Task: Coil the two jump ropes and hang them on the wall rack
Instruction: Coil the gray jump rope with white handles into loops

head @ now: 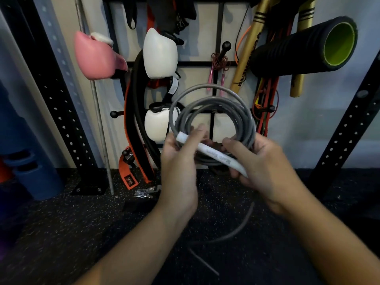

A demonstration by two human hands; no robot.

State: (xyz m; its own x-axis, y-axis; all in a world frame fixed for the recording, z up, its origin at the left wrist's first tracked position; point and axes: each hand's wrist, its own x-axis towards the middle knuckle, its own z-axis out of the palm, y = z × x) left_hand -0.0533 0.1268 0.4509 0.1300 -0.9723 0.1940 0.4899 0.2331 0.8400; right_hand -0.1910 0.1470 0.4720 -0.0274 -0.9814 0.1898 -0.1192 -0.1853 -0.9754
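Observation:
A grey jump rope (213, 103) is wound into several loops and held up in front of the black wall rack (220, 27). My left hand (181, 161) grips the coil's lower left and my right hand (261, 163) grips its lower right. Between my hands its white handle (211, 153) lies slantwise across the coil. A loose tail of the grey rope (236, 231) trails down to the floor. A second jump rope (220, 62), dark red with pink handles, hangs coiled on a black rack peg (225, 46) just above the grey coil.
On the rack hang a pink boxing glove (93, 56), two white gloves (160, 54), an orange-and-black belt (133, 120), gold bats (248, 50), bands, and a black foam roller (304, 46). Perforated black uprights (61, 112) flank it. Blue rollers (35, 175) stand at left on the speckled floor.

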